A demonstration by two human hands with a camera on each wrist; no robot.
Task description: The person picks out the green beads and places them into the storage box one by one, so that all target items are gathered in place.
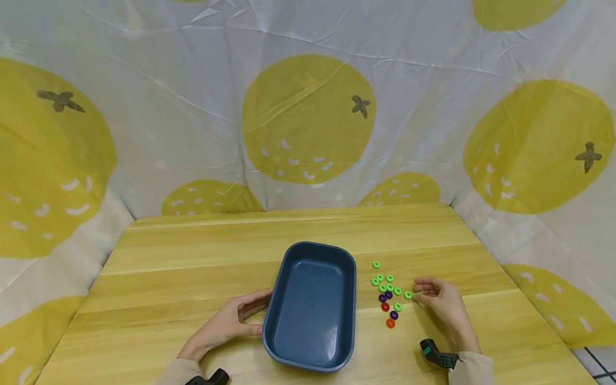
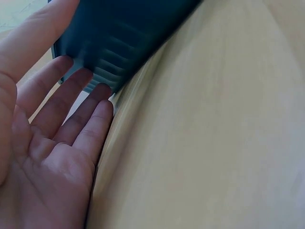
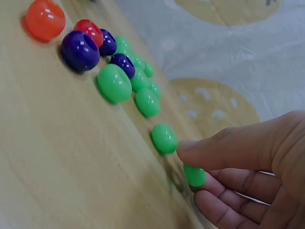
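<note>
A dark blue rectangular basin [image 1: 312,305] sits in the middle of the table's near part. My left hand [image 1: 236,321] is at its left side, fingers extended and touching or nearly touching the wall; in the left wrist view the fingertips lie by the ribbed side of the basin [image 2: 119,43]. Right of the basin lie several green ring beads [image 1: 390,287], several purple beads [image 1: 394,315], a red bead [image 1: 385,307] and an orange bead [image 1: 391,323]. My right hand [image 1: 443,302] pinches a green bead [image 3: 194,175] between thumb and fingers, close to the table beside another green bead [image 3: 164,138].
The wooden table [image 1: 202,256] has a light grain. A white cloth with yellow fruit prints [image 1: 308,117] hangs behind and at the sides of it. Dark wrist devices [image 1: 438,354] sit at both sleeves.
</note>
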